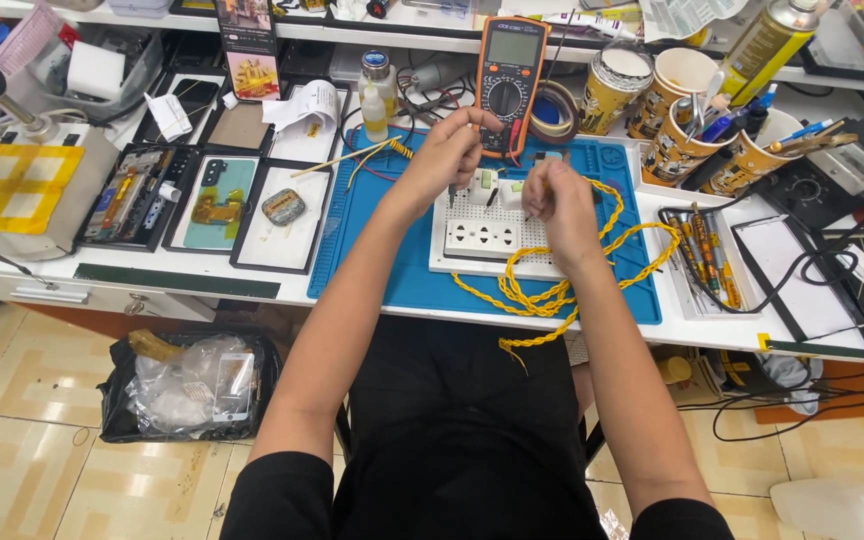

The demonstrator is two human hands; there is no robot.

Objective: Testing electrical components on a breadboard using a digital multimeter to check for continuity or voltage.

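My left hand (449,152) is closed around a thin probe whose tip points down at the left end of a white power strip (487,236). Over the strip's right end, my right hand (556,196) grips a second probe next to a twisted yellow cable (562,290). That cable coils over the strip and hangs off the table's front edge. The strip lies on a blue work mat (372,240). Behind the hands stands an orange multimeter (508,70), its leads running toward the probes.
Several paper cups (680,125) full of pens and tools stand at the back right. Black trays (202,200) with phone parts lie to the left, beside a microscope base (22,185). A tool tray (707,265) sits right of the mat. A rubbish bag (192,385) is on the floor.
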